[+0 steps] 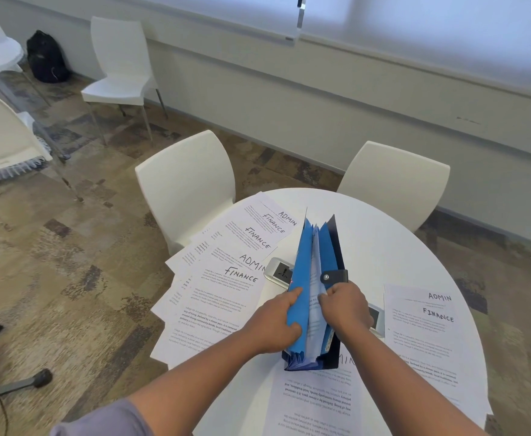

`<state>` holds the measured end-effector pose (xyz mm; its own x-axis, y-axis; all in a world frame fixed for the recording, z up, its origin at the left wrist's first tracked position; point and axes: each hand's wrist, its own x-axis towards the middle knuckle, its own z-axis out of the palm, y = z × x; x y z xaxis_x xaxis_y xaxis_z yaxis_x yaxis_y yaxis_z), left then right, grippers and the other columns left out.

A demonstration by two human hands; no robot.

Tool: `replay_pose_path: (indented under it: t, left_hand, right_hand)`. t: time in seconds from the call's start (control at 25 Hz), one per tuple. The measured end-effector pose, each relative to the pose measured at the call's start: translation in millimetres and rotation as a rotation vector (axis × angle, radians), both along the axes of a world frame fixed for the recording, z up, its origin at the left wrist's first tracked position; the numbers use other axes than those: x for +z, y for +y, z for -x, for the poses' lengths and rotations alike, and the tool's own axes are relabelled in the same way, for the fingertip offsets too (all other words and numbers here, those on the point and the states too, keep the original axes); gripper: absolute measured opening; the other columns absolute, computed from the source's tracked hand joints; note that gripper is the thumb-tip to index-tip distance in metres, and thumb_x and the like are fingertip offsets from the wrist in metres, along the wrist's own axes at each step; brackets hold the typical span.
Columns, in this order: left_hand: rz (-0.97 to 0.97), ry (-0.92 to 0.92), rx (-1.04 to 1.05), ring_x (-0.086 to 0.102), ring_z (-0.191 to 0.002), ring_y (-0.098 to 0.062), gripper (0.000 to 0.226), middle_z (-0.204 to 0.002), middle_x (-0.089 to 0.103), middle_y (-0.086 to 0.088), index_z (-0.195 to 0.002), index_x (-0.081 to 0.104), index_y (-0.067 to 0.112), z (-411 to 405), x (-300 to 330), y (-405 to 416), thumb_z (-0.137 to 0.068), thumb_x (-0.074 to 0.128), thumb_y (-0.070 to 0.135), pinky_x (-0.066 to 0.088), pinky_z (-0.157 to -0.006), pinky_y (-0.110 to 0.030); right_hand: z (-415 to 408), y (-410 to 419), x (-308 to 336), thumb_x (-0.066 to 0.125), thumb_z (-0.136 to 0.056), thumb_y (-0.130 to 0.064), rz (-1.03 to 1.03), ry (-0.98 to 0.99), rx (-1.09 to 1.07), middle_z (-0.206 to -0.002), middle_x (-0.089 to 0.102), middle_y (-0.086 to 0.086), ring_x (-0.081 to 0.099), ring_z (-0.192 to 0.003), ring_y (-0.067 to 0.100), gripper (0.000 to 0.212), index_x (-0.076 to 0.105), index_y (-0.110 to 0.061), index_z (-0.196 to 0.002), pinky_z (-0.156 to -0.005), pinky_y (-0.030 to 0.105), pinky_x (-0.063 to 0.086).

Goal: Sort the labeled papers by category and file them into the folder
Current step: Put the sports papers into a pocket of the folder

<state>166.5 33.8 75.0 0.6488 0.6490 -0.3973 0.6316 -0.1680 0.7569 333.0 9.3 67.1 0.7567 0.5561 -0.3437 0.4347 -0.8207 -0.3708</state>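
- Lying nearest on the round white counter (383, 247): a printed sheet (314, 401) turned upside down to the viewer, its far edge tucked under the folder.
- Blue expanding folder (316, 272) stands upright mid-counter, mouth facing up, pockets fanned; dark back cover on its right side, snap tab (334, 276) hanging over the top edge.
- Left hand (273, 322) grips the folder's left blue wall, thumb and fingers curled round the edge, pulling it leftward.
- Right hand (344, 306) holds the right side, fingers curled over the dividers and pinching them just below the tab; white paper (315, 297) shows in the gap between the hands.
- Right stack (421, 322), labeled ADMIN and FINANCE, lies near the right edge of the counter.
- Left spread of papers (223, 278), handwritten FINANCE and ADMIN headings, fans from near-left to far-left, overhanging the rim.
- Small white device (278, 269) sits just left of the folder; a second one (375, 319) shows behind the right hand.
- Two white chairs (188, 184) stand at the far side of the counter.
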Motion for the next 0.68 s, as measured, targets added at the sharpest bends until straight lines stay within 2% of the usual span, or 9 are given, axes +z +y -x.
replay_pose_path:
  t: [0.16, 0.28, 0.4, 0.52, 0.6, 0.68]
  left_hand:
    - [-0.008, 0.001, -0.015, 0.05, -0.133, -0.019, 0.078, -0.162, 0.033, 0.003, -0.163, 0.015, 0.027, -0.5, 1.2, 0.2, -0.097, 0.057, 0.023, 0.05, -0.1, -0.027]
    - [-0.023, 0.002, -0.028, 0.047, -0.136, -0.018, 0.078, -0.163, 0.031, 0.004, -0.163, 0.015, 0.028, -0.3, 1.1, 0.9, -0.096, 0.056, 0.024, 0.048, -0.104, -0.028]
    - [-0.028, -0.012, -0.035, 0.046, -0.137, -0.017, 0.078, -0.163, 0.031, 0.005, -0.163, 0.015, 0.029, -0.5, -0.2, 1.1, -0.096, 0.056, 0.024, 0.047, -0.106, -0.029]
    - [-0.035, -0.04, -0.025, 0.049, -0.133, -0.014, 0.076, -0.161, 0.033, 0.008, -0.163, 0.015, 0.031, -0.2, -2.9, -0.9, -0.099, 0.055, 0.025, 0.046, -0.101, -0.023]
    - [-0.043, -0.072, -0.006, 0.048, -0.134, -0.011, 0.072, -0.163, 0.031, 0.011, -0.162, 0.015, 0.036, 0.2, -6.0, -2.4, -0.101, 0.052, 0.03, 0.043, -0.104, -0.021]
    - [-0.048, -0.096, -0.003, 0.043, -0.139, -0.009, 0.068, -0.165, 0.027, 0.013, -0.161, 0.013, 0.041, 0.2, -9.8, -3.1, -0.104, 0.049, 0.035, 0.04, -0.112, -0.025]
  right_hand:
    - [-3.2, -1.8, -2.6, 0.07, -0.087, -0.045, 0.003, -0.008, 0.015, -0.089, 0.069, -0.004, 0.065, -0.086, 0.024, 0.024, 0.068, -0.024, -0.075, -0.089, 0.046, 0.054]
    - [-0.7, -6.3, -0.3, 0.065, -0.087, -0.052, -0.055, 0.034, 0.073, -0.088, 0.067, -0.002, 0.065, -0.08, 0.022, 0.033, 0.065, -0.024, -0.069, -0.081, 0.042, 0.057]
    - [2.6, -14.3, 2.7, 0.057, -0.095, -0.048, -0.258, 0.089, 0.111, -0.095, 0.065, -0.002, 0.064, -0.078, 0.018, 0.035, 0.068, -0.016, -0.086, -0.069, 0.037, 0.057]
    - [9.6, -23.9, 5.1, 0.053, -0.103, -0.037, -0.473, 0.159, 0.108, -0.095, 0.064, 0.001, 0.064, -0.087, 0.024, 0.033, 0.066, -0.008, -0.097, -0.077, 0.043, 0.055]
    - [13.6, -30.7, 5.9, 0.05, -0.105, -0.033, -0.577, 0.241, 0.115, -0.094, 0.067, 0.001, 0.065, -0.091, 0.026, 0.025, 0.066, -0.017, -0.095, -0.08, 0.046, 0.056]
    - [15.3, -36.6, 5.1, 0.047, -0.108, -0.029, -0.631, 0.359, 0.097, -0.1, 0.069, -0.007, 0.067, -0.096, 0.018, 0.022, 0.065, -0.036, -0.098, -0.085, 0.046, 0.058]
